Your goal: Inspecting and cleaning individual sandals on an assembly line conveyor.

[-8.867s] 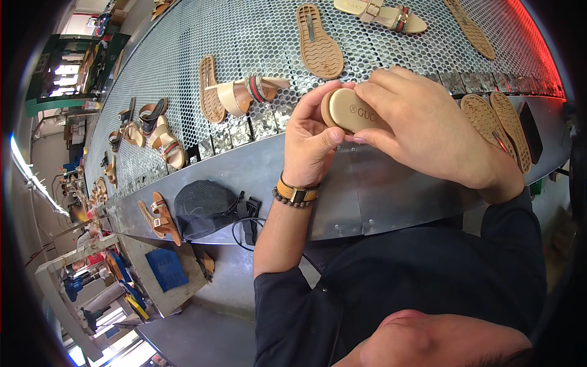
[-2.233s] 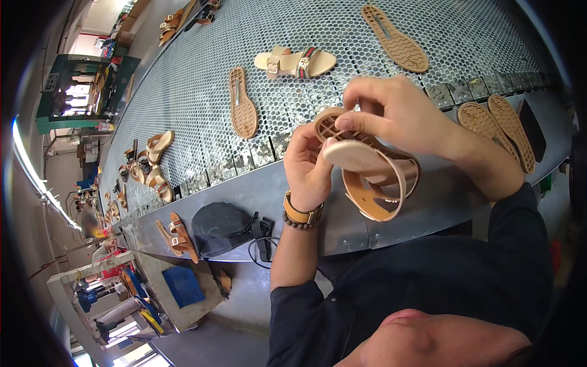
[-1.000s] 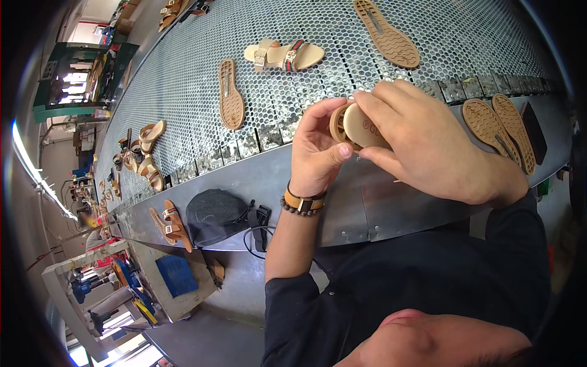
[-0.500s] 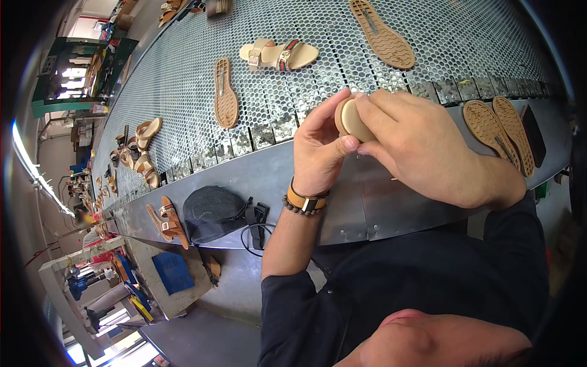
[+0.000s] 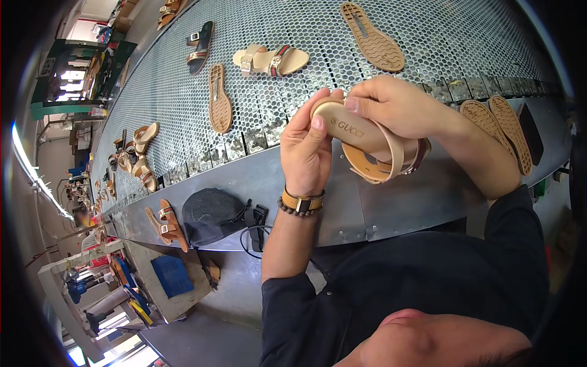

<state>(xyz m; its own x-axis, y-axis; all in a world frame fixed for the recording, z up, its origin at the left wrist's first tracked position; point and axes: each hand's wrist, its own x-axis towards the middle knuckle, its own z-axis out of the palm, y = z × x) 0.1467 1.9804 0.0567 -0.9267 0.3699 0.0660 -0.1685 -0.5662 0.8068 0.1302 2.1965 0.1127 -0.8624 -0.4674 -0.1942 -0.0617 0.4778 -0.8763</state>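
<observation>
Both my hands hold a beige sandal (image 5: 374, 139) above the near edge of the metal-mesh conveyor. Its smooth insole, with a small printed mark, faces up, and its straps hang out on the near side. My left hand (image 5: 306, 144) grips the rounded end of the insole, thumb on top and fingers behind. My right hand (image 5: 394, 105) holds the far side, its thumb pressed on the insole near that same end. Part of the strapped end is hidden beneath the straps and the right hand.
On the mesh belt (image 5: 257, 104) lie a beige strapped sandal (image 5: 271, 60), a dark sandal (image 5: 200, 48) and tan soles (image 5: 220, 101) (image 5: 374, 38). More soles (image 5: 500, 131) rest on the metal ledge at right. A black mesh cap (image 5: 213, 211) and brown sandals (image 5: 166, 226) sit at left.
The sandal in my hands has turned from end-on to show its insole and straps. Items on the belt have shifted slightly left. A dark sandal now shows at the far left of the belt.
</observation>
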